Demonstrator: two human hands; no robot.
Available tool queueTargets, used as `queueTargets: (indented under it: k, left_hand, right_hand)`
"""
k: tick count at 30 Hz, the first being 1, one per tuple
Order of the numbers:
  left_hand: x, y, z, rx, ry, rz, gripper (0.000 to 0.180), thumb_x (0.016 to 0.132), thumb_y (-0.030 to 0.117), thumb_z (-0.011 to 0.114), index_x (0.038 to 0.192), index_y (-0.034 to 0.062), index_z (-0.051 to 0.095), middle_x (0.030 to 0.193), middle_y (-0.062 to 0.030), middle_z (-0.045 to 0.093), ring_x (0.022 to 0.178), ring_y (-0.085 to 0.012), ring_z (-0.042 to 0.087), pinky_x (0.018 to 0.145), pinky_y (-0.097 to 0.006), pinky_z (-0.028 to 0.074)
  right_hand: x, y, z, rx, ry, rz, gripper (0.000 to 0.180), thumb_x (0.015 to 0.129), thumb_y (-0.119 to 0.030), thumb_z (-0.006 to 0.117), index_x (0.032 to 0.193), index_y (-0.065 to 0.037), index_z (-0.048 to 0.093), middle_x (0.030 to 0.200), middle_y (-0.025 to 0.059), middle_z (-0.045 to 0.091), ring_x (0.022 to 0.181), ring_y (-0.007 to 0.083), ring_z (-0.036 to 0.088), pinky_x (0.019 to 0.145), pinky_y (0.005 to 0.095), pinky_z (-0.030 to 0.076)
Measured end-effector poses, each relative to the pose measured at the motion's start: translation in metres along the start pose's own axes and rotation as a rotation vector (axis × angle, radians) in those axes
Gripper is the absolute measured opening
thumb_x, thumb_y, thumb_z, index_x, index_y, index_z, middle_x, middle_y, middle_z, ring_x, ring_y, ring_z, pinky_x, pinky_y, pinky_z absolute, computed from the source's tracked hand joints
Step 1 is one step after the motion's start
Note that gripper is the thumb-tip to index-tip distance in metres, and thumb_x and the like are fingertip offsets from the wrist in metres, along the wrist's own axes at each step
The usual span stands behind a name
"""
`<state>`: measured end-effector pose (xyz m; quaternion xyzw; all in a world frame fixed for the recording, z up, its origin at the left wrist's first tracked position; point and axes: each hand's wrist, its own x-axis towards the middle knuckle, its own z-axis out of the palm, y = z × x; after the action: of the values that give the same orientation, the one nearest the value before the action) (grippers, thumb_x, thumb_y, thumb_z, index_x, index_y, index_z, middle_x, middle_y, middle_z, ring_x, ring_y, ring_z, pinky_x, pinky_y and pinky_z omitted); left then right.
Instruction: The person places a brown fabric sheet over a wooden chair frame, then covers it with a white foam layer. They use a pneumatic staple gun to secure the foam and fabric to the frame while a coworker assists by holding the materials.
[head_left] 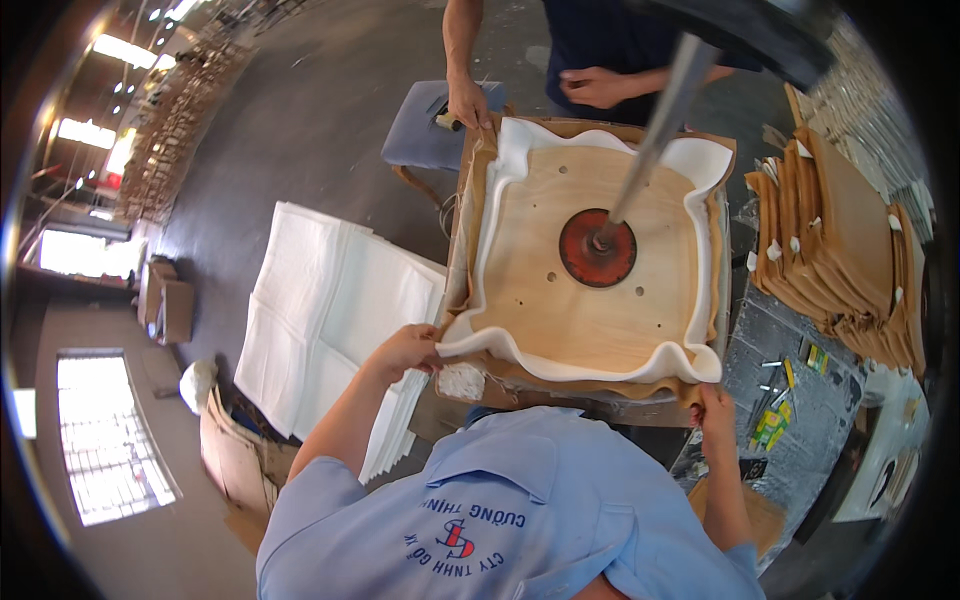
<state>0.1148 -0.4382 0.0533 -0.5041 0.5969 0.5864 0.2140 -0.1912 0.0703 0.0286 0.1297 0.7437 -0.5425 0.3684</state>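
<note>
A square plywood seat board (560, 300) lies face down on white foam (520, 345), with brown cover fabric (476, 190) under it. A red round press pad (597, 248) on a metal rod (655, 125) holds the board in the middle. My left hand (408, 348) pinches the foam's edge at the near left corner. My right hand (716, 405) grips the cover at the near right corner, just under the foam. Across the bench, a co-worker's hand (468, 103) rests on the far left corner; the other hand (595, 88) is held near that person's body.
A pile of white sheets (330, 300) lies to the left. A grey stool (425, 130) stands at the far left. Stacked seat panels (840, 240) fill the right. Staples and small yellow-green items (775, 420) lie on the grey bench (830, 400). Cardboard boxes (168, 305) sit on the floor.
</note>
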Motion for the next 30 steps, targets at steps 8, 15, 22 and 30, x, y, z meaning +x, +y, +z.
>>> queueTargets:
  k: [8,15,22,30]
  left_hand:
    - [0.057,-0.016,-0.029,-0.383,-0.457,-0.054,0.065,0.120,0.054,0.040,0.138,-0.0031,0.065,0.108,-0.0177,0.079,0.078,-0.0245,0.076,0.074,-0.038,0.065]
    - [0.092,-0.015,-0.063,-0.255,-0.547,0.222,0.076,0.120,0.061,0.029,0.140,-0.0030,0.063,0.113,-0.0182,0.077,0.094,-0.0260,0.073,0.090,-0.040,0.061]
    - [0.102,-0.023,-0.075,-0.523,-0.859,0.115,0.056,0.118,0.047,0.051,0.147,-0.0002,0.060,0.121,-0.0163,0.076,0.104,-0.0252,0.073,0.100,-0.042,0.057]
    - [0.098,0.029,-0.062,0.142,-0.618,0.023,0.050,0.109,0.053,0.065,0.106,0.0045,0.075,0.079,-0.0075,0.074,0.063,-0.0188,0.070,0.060,-0.031,0.058]
  right_hand:
    - [-0.094,0.070,0.196,0.385,-0.335,0.297,0.042,0.114,-0.039,0.062,0.143,-0.008,0.065,0.111,0.0060,0.072,0.089,0.0171,0.068,0.078,0.0350,0.057]
    - [-0.062,0.017,0.411,0.580,-0.692,0.551,0.055,0.114,-0.049,0.057,0.140,-0.002,0.071,0.111,0.0075,0.077,0.094,0.0214,0.074,0.081,0.0423,0.060]
    - [-0.061,0.024,0.431,0.892,-0.556,0.610,0.044,0.111,-0.040,0.057,0.119,-0.001,0.076,0.094,0.0070,0.077,0.077,0.0245,0.074,0.072,0.0476,0.061]
    - [-0.058,0.026,0.454,0.970,-0.361,0.659,0.060,0.110,-0.060,0.059,0.093,-0.005,0.075,0.073,0.0059,0.069,0.063,0.0247,0.065,0.062,0.0450,0.054]
